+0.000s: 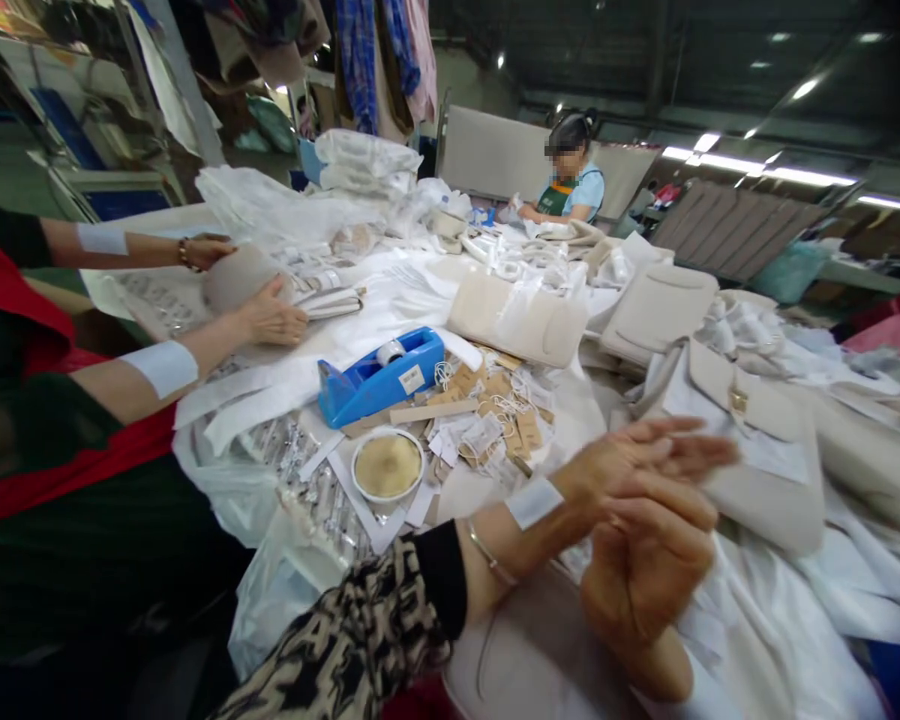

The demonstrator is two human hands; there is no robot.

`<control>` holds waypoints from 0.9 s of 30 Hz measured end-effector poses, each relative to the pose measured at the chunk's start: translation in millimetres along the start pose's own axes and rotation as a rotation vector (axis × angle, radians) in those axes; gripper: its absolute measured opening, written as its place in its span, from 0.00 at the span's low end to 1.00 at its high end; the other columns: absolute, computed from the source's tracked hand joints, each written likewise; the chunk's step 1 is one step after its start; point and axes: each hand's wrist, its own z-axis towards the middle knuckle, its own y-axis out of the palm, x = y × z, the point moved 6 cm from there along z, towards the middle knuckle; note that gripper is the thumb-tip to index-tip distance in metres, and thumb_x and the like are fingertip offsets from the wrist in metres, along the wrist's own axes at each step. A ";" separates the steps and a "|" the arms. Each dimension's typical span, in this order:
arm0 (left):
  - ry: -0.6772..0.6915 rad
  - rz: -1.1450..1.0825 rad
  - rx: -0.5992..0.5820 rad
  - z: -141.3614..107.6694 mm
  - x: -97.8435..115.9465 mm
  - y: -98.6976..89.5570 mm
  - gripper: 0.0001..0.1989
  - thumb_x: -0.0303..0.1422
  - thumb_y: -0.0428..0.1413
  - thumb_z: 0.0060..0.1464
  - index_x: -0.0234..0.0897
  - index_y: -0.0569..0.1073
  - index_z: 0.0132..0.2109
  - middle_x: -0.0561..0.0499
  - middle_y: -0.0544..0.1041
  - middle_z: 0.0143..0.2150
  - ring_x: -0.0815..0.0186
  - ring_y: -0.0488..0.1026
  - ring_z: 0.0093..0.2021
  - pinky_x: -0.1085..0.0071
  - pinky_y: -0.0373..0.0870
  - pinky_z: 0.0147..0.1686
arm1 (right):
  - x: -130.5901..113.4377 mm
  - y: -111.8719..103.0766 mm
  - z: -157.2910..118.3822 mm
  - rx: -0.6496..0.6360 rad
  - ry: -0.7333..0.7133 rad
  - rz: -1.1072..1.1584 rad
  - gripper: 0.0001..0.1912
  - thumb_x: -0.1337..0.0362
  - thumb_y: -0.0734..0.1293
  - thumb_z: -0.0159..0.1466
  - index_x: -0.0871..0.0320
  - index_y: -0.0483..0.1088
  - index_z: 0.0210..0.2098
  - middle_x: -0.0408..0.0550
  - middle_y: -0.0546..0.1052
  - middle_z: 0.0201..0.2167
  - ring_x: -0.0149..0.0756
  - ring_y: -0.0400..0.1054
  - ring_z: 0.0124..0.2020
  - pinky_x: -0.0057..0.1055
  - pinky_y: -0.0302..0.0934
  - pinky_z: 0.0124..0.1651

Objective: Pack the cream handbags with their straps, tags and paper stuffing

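My left hand is stretched out above the bags, slightly smeared by motion, with its fingers extended. Just below it and seeming to touch it, my right hand has its fingers curled in; whatever they hold, if anything, is hidden. Under my hands lies a beige handbag, partly covered by my arm. Close by on the right is another beige handbag with a flap and a small gold clasp, and white paper on it.
A blue tape dispenser, a round tub of yellowish stuff and a heap of tags lie mid-table. At left a co-worker's hands hold a beige piece. Another person sits across. More beige bags lie around.
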 end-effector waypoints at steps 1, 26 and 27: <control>0.040 -0.002 0.032 -0.4 17.3 -4.3 0.13 0.20 0.49 0.54 0.33 0.74 0.43 0.44 0.76 0.40 0.68 0.75 0.43 0.68 0.69 0.51 | -1.3 2.3 2.0 0.028 -0.013 0.049 0.12 0.71 0.56 0.69 0.53 0.65 0.48 0.51 0.69 0.40 0.43 0.66 0.42 0.44 0.61 0.44; -0.314 0.284 0.478 -213.1 1.8 -90.1 0.24 0.32 0.62 0.48 0.35 0.63 0.51 0.51 0.72 0.43 0.75 0.66 0.30 0.76 0.58 0.28 | -13.4 45.5 3.1 -0.592 -0.203 0.246 0.10 0.77 0.60 0.63 0.57 0.64 0.29 0.38 0.70 0.23 0.27 0.66 0.23 0.41 0.54 0.57; -0.328 0.250 0.457 -211.4 -2.0 -90.5 0.26 0.32 0.63 0.48 0.35 0.63 0.52 0.50 0.72 0.44 0.74 0.68 0.32 0.75 0.60 0.31 | -12.9 44.8 2.5 -0.593 -0.201 0.249 0.10 0.76 0.60 0.63 0.57 0.64 0.29 0.38 0.70 0.23 0.27 0.66 0.23 0.41 0.54 0.57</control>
